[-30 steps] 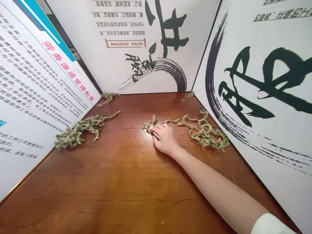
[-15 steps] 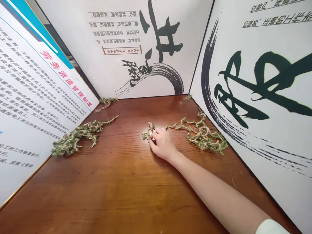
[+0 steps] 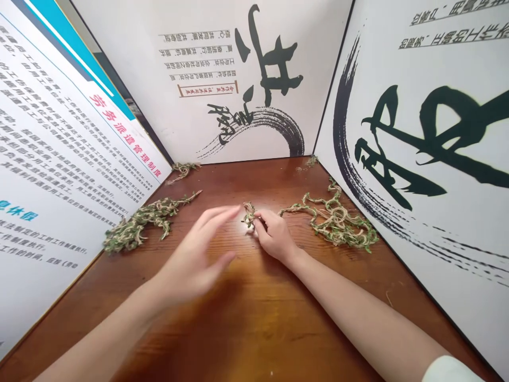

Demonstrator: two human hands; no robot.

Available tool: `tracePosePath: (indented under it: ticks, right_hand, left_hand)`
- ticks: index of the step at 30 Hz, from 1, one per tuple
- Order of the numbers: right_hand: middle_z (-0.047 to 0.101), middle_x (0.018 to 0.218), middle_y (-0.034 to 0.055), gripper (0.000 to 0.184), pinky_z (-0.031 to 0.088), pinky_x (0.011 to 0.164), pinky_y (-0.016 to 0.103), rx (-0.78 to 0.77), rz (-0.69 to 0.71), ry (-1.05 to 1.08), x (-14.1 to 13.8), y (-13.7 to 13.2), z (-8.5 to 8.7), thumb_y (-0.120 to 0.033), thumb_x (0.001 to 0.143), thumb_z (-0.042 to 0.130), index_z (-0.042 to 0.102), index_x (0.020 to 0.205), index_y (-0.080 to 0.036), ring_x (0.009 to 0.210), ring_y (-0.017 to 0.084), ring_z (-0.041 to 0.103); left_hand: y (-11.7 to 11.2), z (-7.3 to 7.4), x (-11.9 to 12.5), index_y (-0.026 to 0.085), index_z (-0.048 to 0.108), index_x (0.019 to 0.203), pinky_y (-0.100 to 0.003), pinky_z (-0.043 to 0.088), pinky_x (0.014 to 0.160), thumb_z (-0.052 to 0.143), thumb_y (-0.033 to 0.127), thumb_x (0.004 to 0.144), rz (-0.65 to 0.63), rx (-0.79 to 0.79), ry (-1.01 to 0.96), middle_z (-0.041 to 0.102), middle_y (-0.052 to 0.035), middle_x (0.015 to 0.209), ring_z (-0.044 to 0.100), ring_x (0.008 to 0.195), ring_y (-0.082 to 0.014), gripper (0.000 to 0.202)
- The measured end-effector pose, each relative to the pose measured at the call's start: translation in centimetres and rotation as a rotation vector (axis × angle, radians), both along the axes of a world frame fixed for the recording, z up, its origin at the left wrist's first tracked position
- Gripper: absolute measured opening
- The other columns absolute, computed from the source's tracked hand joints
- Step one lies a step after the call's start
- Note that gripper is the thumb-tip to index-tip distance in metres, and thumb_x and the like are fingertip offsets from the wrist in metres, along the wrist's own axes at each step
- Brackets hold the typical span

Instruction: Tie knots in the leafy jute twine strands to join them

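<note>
Between the thumb and fingers of my right hand point(image 3: 276, 237) is the end of a leafy twine garland point(image 3: 249, 217), tan cord with small green leaves. A small white thing point(image 3: 250, 230), too hidden to name, shows just below it. My left hand point(image 3: 201, 254) is held over the table to the left of the garland end, fingers stretched and thumb apart, holding nothing. Right of my right hand, a strand leads into a tangled heap of the same leafy twine point(image 3: 342, 223).
Another leafy twine bundle point(image 3: 143, 223) lies along the left panel point(image 3: 79, 212). Small tufts sit in the back left corner point(image 3: 185, 168) and back right corner point(image 3: 312, 161). White printed panels wall in the brown wooden table point(image 3: 238, 318) on three sides.
My left hand has come into view from the lower left, reaching toward the garland end. My right hand has turned slightly, and more of the garland end shows. The view has shifted a little left.
</note>
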State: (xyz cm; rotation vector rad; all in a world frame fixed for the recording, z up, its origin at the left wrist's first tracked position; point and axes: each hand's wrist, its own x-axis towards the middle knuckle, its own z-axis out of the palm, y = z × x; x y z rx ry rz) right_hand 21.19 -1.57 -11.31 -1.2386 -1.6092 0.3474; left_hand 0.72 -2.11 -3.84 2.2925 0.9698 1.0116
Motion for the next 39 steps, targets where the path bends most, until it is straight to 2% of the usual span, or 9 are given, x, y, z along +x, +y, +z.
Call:
tracePosePath:
  ticks: [6, 9, 16, 19, 23, 27, 32, 37, 39]
  right_hand:
    - [0.070, 0.089, 0.0056, 0.015, 0.048, 0.076, 0.033, -0.006, -0.134, 0.217, 0.1, 0.1, 0.2, -0.027, 0.097, 0.046, 0.060, 0.096, -0.021, 0.081, 0.021, 0.064]
    - [0.069, 0.088, 0.0049, 0.016, 0.047, 0.075, 0.033, -0.031, -0.303, 0.329, 0.4, 0.6, 0.0, -0.032, 0.097, 0.046, 0.059, 0.097, -0.022, 0.080, 0.021, 0.063]
    - [0.065, 0.086, 0.0060, 0.021, 0.048, 0.073, 0.038, -0.073, -0.639, 0.516, 1.6, 1.9, -0.5, -0.040, 0.099, 0.043, 0.053, 0.096, -0.023, 0.076, 0.022, 0.061]
    - [0.062, 0.115, 0.0139, 0.021, 0.049, 0.095, 0.049, 0.111, -0.723, 0.330, 1.2, 1.4, -0.3, -0.031, 0.095, 0.052, 0.054, 0.113, -0.021, 0.107, 0.028, 0.060]
    - [0.048, 0.144, 0.0177, 0.053, 0.049, 0.104, 0.054, 0.381, -0.497, 0.017, -0.1, -0.1, 0.2, -0.015, 0.091, 0.057, 0.044, 0.141, -0.026, 0.135, 0.032, 0.050]
    - [0.062, 0.141, 0.0109, 0.064, 0.061, 0.090, 0.039, 0.198, -0.070, 0.021, -0.6, -0.1, -0.3, -0.006, 0.094, 0.044, 0.038, 0.153, -0.031, 0.122, 0.023, 0.065]
    - [0.077, 0.110, 0.0082, 0.034, 0.061, 0.089, 0.036, 0.008, -0.087, 0.120, -0.2, 0.9, -0.8, -0.013, 0.095, 0.049, 0.065, 0.125, -0.021, 0.101, 0.021, 0.074]
    - [0.076, 0.094, 0.0063, 0.015, 0.058, 0.077, 0.032, -0.021, -0.239, 0.189, -0.1, 1.1, -0.6, -0.019, 0.096, 0.056, 0.070, 0.101, -0.019, 0.085, 0.019, 0.071]
    - [0.075, 0.094, 0.0058, 0.014, 0.056, 0.075, 0.031, -0.026, -0.284, 0.228, -0.1, 1.0, -0.6, -0.021, 0.096, 0.057, 0.070, 0.101, -0.019, 0.083, 0.019, 0.070]
  left_hand:
    - [6.8, -4.7, 7.5, 0.020, 0.046, 0.149, -0.031, 0.060, 0.082, 0.061, 0.027, 0.089, -0.176, -0.338, -0.178, 0.073, -0.0086, 0.104, 0.071, 0.088, -0.0175, 0.061]
    - [7.8, -6.3, 7.3, 0.018, 0.058, 0.137, -0.027, 0.056, 0.069, 0.056, 0.023, 0.090, -0.081, -0.328, -0.142, 0.072, -0.0037, 0.088, 0.067, 0.069, -0.0136, 0.048]
    - [8.2, -6.7, 5.6, 0.019, 0.072, 0.108, -0.029, 0.052, 0.077, 0.048, 0.029, 0.099, -0.016, -0.057, 0.081, 0.078, -0.0061, 0.094, 0.071, 0.081, -0.0179, 0.027]
    - [8.2, -6.7, 5.9, 0.019, 0.070, 0.098, -0.028, 0.045, 0.067, 0.046, 0.031, 0.101, 0.072, -0.001, 0.246, 0.075, -0.0046, 0.080, 0.067, 0.070, -0.0183, 0.027]
    - [7.8, -6.7, 6.3, 0.020, 0.068, 0.087, -0.028, 0.037, 0.062, 0.047, 0.031, 0.100, 0.087, 0.038, 0.425, 0.074, -0.0047, 0.076, 0.066, 0.068, -0.0197, 0.027]
    - [7.7, -6.6, 6.2, 0.019, 0.061, 0.075, -0.027, 0.034, 0.059, 0.046, 0.030, 0.099, 0.020, 0.016, 0.355, 0.067, -0.0020, 0.065, 0.057, 0.057, -0.0151, 0.031]
    - [7.9, -6.6, 5.8, 0.017, 0.061, 0.072, -0.025, 0.034, 0.057, 0.047, 0.025, 0.096, -0.151, -0.043, 0.210, 0.061, 0.0005, 0.060, 0.046, 0.052, -0.0112, 0.028]
    - [8.0, -6.3, 5.8, 0.017, 0.073, 0.098, -0.025, 0.040, 0.064, 0.052, 0.026, 0.093, -0.103, -0.118, 0.084, 0.072, -0.0014, 0.075, 0.057, 0.061, -0.0124, 0.023]
    - [8.1, -6.1, 5.8, 0.016, 0.070, 0.083, -0.026, 0.039, 0.064, 0.049, 0.030, 0.095, -0.069, -0.151, 0.050, 0.069, -0.0014, 0.071, 0.056, 0.061, -0.0125, 0.027]
